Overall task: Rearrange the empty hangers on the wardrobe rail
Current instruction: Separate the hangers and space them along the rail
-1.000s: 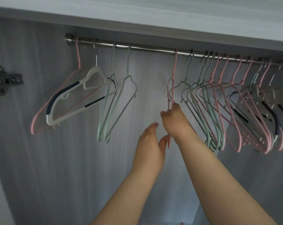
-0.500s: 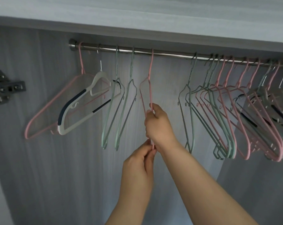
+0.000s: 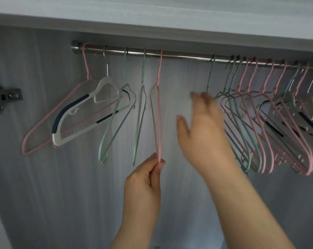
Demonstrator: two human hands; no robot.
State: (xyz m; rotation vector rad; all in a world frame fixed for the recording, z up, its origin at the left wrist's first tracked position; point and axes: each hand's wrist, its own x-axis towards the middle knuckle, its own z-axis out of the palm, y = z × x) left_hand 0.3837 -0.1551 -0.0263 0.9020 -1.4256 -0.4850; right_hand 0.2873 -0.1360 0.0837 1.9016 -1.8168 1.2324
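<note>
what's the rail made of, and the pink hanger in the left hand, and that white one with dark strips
Rail: looks like polished metal, with a bright glint along it. Pink hanger, pinched by the left hand: probably coated wire, thin, matte, even colour. White hanger: likely moulded plastic, broad and flat, with dark, maybe rubbery, grip strips.

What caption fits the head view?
Left hand pinches a pink hanger on the rail; right hand reaches open toward crowded hangers.

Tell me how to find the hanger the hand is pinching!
Start at the metal rail under the top shelf and go to its left group of hangers. The pinched hanger is the rightmost of that group, beside two green ones, just before the gap. It is thin, pink, hangs edge-on, and the left hand pinches its bottom tip.
</note>
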